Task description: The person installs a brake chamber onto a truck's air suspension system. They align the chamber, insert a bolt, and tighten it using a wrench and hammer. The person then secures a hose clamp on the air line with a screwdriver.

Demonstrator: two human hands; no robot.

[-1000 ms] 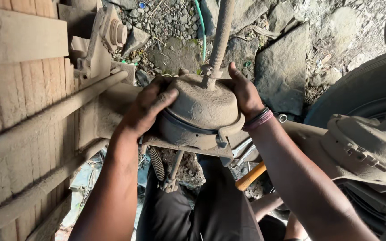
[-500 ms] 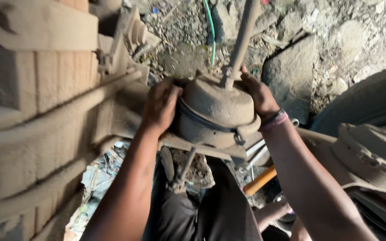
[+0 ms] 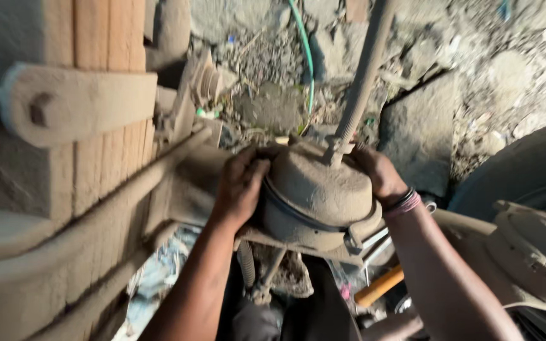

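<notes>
Stony, dusty ground fills the background, with a green hose point(image 3: 309, 63) running across it beyond my hands. I am under a vehicle, everything coated in grey dirt.

My left hand point(image 3: 240, 186) is spread flat against the near-left side of the drum point(image 3: 319, 192), fingers wrapped up over its rim, clamped on it. My right hand point(image 3: 379, 173) grips the far-right side, thumb up near where the rod point(image 3: 364, 76) enters the top; a band point(image 3: 406, 203) sits on that wrist. Both hands are closed on the drum, which sits squarely between them, resting on a plate point(image 3: 304, 243) just below my palms.

Both forearms rise from below, elbows low, wrists bent inward so the palms face each other across the drum.

Judging the risks: the dust makes the surface slick, so either palm could slide if I pull hard. The drum looks heavy; if it came loose suddenly it could drop toward my body beneath. The clamp point(image 3: 355, 239) near my right wrist could pinch or scrape skin. Left of my left hand the beam point(image 3: 83, 221) leaves little room for that elbow. An orange handle point(image 3: 380, 285) lies below my right forearm, beside the wheel point(image 3: 526, 183).
</notes>
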